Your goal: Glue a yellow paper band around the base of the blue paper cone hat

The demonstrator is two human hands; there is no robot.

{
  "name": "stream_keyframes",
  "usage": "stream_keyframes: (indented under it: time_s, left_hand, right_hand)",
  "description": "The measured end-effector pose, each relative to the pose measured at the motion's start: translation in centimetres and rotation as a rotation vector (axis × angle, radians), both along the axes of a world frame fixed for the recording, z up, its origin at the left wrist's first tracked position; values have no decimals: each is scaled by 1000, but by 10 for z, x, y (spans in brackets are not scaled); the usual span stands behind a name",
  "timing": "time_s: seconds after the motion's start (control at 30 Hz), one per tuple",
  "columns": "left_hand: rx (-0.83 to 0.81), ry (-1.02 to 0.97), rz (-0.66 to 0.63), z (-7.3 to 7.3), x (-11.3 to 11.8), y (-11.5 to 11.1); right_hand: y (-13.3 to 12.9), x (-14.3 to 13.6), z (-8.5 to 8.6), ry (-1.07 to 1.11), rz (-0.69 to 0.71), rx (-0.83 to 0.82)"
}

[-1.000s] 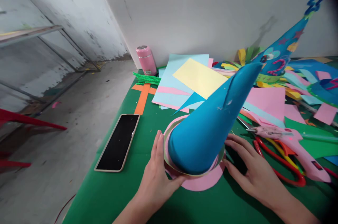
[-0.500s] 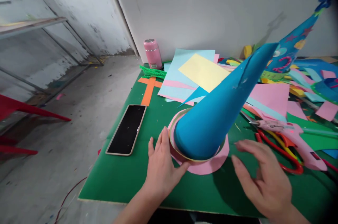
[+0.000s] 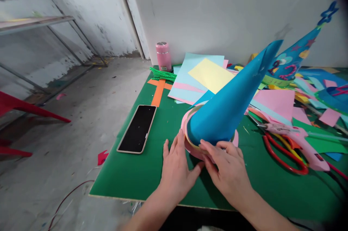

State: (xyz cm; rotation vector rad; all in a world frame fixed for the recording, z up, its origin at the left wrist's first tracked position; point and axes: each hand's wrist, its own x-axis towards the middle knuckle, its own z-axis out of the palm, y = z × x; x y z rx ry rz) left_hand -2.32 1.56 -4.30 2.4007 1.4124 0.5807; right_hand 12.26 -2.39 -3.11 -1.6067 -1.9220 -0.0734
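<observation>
A tall blue paper cone [image 3: 231, 104] stands on a round pink paper disc [image 3: 190, 124] on the green table [image 3: 152, 173]. My left hand [image 3: 176, 169] lies flat on the table at the cone's left base, fingers touching the pink disc's edge. At the near rim of the cone's base, my right hand [image 3: 228, 171] presses with its fingertips on the cone and the disc.
A black phone [image 3: 137, 128] lies left of the cone. Red-handled scissors [image 3: 282, 151] and a pink glue gun [image 3: 293, 135] lie to the right. Coloured paper sheets [image 3: 203, 75], a pink bottle [image 3: 163, 56] and a decorated blue cone hat [image 3: 293, 60] sit behind.
My right hand moved left from the table beside the cone onto the near rim of its base. The left hand stayed at the left base. The view pulled back.
</observation>
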Motion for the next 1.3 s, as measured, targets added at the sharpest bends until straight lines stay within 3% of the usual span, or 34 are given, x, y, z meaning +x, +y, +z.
stream_keyframes:
  time_s: [0.17, 0.33, 0.77, 1.3]
  left_hand:
    - [54, -42, -63, -1, -3, 1]
    - [56, 76, -153, 6, -2, 1]
    - [197, 230, -171, 11, 2, -3]
    - [295, 256, -159, 1, 1, -4]
  right_hand:
    - [3, -3, 1, 11, -30, -19]
    - [12, -13, 0, -17, -75, -31]
    - [16, -6, -5, -38, -140, -43]
    - [19, -7, -9, 16, -167, 33]
